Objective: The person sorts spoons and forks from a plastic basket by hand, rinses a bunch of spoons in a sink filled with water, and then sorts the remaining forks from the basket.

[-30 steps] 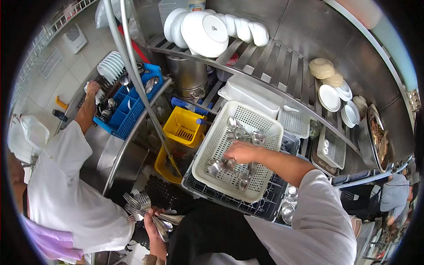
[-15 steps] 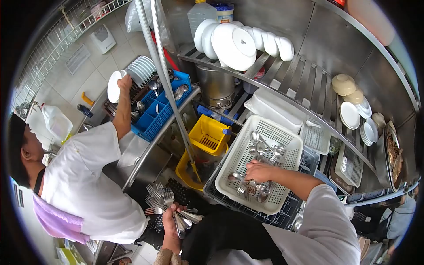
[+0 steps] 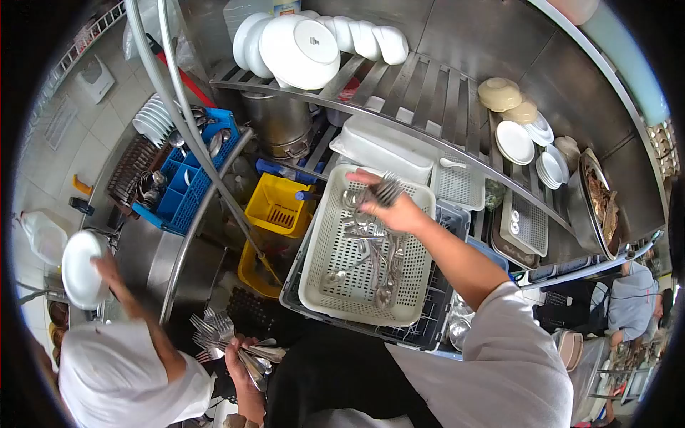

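Observation:
My left hand (image 3: 241, 367) is closed around a bunch of forks (image 3: 215, 329), their tines pointing up and away and the handles sticking out to the right. My right hand (image 3: 398, 212) is over the far part of a white perforated basket (image 3: 311, 289), its fingers closed on forks (image 3: 387, 190) whose tines rise beside the thumb. How many it holds is hard to tell. Below it in the basket lie loose spoons (image 3: 384, 294) and other cutlery. The basket rests on a dark dish rack (image 3: 435, 314).
At left a co-worker's hand (image 3: 107, 272) holds a white plate (image 3: 80, 269) near the sink. Blue cutlery holders (image 3: 171, 207) stand on the counter. A yellow mop wringer (image 3: 275, 207) is beyond the basket. White bowls (image 3: 300, 53) sit on the slatted shelf (image 3: 428, 100); a metal pole (image 3: 193, 143) crosses the left.
My right hand has lifted from the cutlery and moved to the basket's far side, now with forks in it. The view has shifted right. The co-worker has brought a plate toward the sink.

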### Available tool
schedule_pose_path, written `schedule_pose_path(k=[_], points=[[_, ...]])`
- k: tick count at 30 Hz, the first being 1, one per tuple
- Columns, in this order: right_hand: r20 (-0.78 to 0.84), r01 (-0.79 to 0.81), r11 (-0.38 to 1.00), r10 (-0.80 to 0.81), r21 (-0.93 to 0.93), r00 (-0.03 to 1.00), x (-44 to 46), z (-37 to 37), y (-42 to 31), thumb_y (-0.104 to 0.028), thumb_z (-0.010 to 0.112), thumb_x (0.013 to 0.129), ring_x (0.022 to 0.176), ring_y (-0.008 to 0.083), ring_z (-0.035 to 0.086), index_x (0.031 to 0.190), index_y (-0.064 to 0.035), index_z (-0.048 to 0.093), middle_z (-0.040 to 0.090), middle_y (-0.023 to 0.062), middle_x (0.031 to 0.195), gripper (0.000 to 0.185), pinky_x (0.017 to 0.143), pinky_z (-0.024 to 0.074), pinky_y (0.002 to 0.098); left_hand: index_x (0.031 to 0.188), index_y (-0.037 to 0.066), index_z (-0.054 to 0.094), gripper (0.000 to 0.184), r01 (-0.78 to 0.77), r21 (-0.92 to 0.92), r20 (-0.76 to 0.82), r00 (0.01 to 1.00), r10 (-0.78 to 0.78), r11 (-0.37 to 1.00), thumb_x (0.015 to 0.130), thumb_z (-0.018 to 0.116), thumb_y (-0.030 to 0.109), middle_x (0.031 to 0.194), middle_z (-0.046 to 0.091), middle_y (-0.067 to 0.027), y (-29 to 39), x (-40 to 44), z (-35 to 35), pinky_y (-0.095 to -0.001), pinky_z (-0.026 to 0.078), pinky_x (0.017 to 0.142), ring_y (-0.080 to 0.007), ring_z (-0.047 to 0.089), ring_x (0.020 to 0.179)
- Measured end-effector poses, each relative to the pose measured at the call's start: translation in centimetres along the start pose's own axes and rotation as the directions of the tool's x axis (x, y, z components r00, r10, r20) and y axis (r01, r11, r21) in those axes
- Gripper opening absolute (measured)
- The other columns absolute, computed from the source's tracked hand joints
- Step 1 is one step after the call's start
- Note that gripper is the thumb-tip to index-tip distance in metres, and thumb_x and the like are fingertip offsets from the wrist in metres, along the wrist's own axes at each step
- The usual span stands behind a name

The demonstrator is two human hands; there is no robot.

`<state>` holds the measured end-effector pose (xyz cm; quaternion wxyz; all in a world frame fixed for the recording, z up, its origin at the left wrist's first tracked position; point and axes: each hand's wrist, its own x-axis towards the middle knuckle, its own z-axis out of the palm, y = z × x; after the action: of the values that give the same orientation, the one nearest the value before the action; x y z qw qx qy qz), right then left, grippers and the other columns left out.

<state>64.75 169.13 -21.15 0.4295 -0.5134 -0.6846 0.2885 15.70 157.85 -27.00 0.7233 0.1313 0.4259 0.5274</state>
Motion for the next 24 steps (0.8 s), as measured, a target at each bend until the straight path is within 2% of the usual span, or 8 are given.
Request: schedule_pose_path(k=[4, 5, 10, 12, 14, 18, 20, 24], points=[[-0.181, 0.022, 0.561, 0.229, 0.827, 0.957, -2.3, 0.0, -1.5, -0.027, 0.062, 0.106, 0.081, 0.0160, 0.060, 0.103, -0.0085, 0.062, 0.058, -0.0006, 0.080, 0.019, 0.093, 0.0527, 0.0423, 0.081, 0.013, 0.055, 0.024, 0.002, 0.006, 0.038, 0.999, -0.003, 1.000, 0.093, 0.069, 0.028, 0.073, 0.054, 0.0015, -0.6, 0.7, -0.2, -0.0357, 0.051, 0.090, -0.0196, 0.058, 0.083], [-0.216, -0.009, 0.507, 0.382, 0.862, 0.898, -2.8, 0.2, -3.0, -0.033, 0.064, 0.104, 0.067, 0.0130, 0.045, 0.098, -0.0153, 0.054, 0.042, -0.0049, 0.071, 0.021, 0.082, 0.0499, 0.0390, 0.081, 0.013, 0.055, 0.023, 0.027, -0.024, 0.036, 0.999, -0.026, 0.999, 0.093, 0.068, 0.027, 0.073, 0.053, 0.0016, -0.6, 0.8, 0.0, -0.0356, 0.051, 0.090, -0.0193, 0.058, 0.082], [0.150, -0.088, -0.132, 0.597, 0.987, 0.788, -11.7, 3.9, -3.8, -0.031, 0.062, 0.105, 0.061, 0.0122, 0.047, 0.083, -0.0167, 0.051, 0.043, -0.0054, 0.066, 0.028, 0.064, 0.0463, 0.0317, 0.080, 0.014, 0.054, 0.025, 0.002, -0.026, 0.044, 0.999, -0.001, 1.000, 0.094, 0.068, 0.029, 0.073, 0.054, 0.0016, -1.0, 1.8, -1.4, -0.0355, 0.050, 0.090, -0.0182, 0.058, 0.081], [0.195, -0.254, 0.012, 0.608, 0.967, 0.770, -15.7, 8.3, -7.0, -0.033, 0.061, 0.105, 0.063, 0.0142, 0.049, 0.085, -0.0158, 0.052, 0.046, -0.0039, 0.069, 0.028, 0.064, 0.0465, 0.0320, 0.079, 0.014, 0.053, 0.027, 0.015, -0.030, 0.046, 0.999, -0.013, 0.999, 0.095, 0.067, 0.030, 0.071, 0.054, 0.0015, -0.6, 1.4, -0.6, -0.0354, 0.050, 0.090, -0.0174, 0.058, 0.080], [0.359, -0.352, -0.165, 0.710, 0.921, 0.605, -18.4, 11.8, -9.8, -0.032, 0.060, 0.105, 0.064, 0.0153, 0.050, 0.088, -0.0141, 0.052, 0.047, -0.0028, 0.072, 0.026, 0.064, 0.0466, 0.0317, 0.080, 0.014, 0.053, 0.026, 0.018, -0.006, 0.014, 1.000, -0.018, 1.000, 0.095, 0.067, 0.030, 0.073, 0.055, 0.0014, -0.1, 0.7, 0.8, -0.0361, 0.051, 0.091, -0.0183, 0.058, 0.080], [0.339, -0.208, -0.268, 0.720, 0.941, 0.605, -17.9, 11.6, -6.9, -0.025, 0.062, 0.104, 0.064, 0.0154, 0.050, 0.094, -0.0127, 0.057, 0.049, -0.0019, 0.072, 0.017, 0.064, 0.0478, 0.0335, 0.085, 0.013, 0.054, 0.023, 0.003, 0.016, 0.029, 1.000, -0.003, 1.000, 0.096, 0.066, 0.029, 0.075, 0.056, 0.0017, -0.2, 0.9, 1.0, -0.0366, 0.050, 0.091, -0.0187, 0.057, 0.080], [-0.028, -0.247, 0.165, 0.877, 0.955, 0.480, -15.6, 11.7, -3.4, -0.020, 0.066, 0.103, 0.065, 0.0158, 0.052, 0.099, -0.0102, 0.063, 0.055, 0.0007, 0.076, 0.011, 0.064, 0.0489, 0.0344, 0.086, 0.013, 0.054, 0.022, 0.038, 0.015, 0.062, 0.997, -0.039, 0.999, 0.096, 0.065, 0.029, 0.074, 0.055, 0.0018, -0.4, 1.1, 0.5, -0.0366, 0.050, 0.091, -0.0178, 0.057, 0.079], [-0.218, -0.204, 0.222, 0.975, 0.953, 0.044, -11.1, 13.8, 7.8, -0.020, 0.075, 0.097, 0.058, 0.0176, 0.054, 0.098, -0.0041, 0.066, 0.058, 0.0047, 0.073, 0.018, 0.054, 0.0481, 0.0341, 0.085, 0.013, 0.055, 0.021, 0.026, 0.071, 0.159, 0.987, -0.037, 0.997, 0.093, 0.066, 0.030, 0.078, 0.057, 0.0005, -0.4, 3.7, -0.9, -0.0385, 0.050, 0.092, -0.0209, 0.058, 0.086]])
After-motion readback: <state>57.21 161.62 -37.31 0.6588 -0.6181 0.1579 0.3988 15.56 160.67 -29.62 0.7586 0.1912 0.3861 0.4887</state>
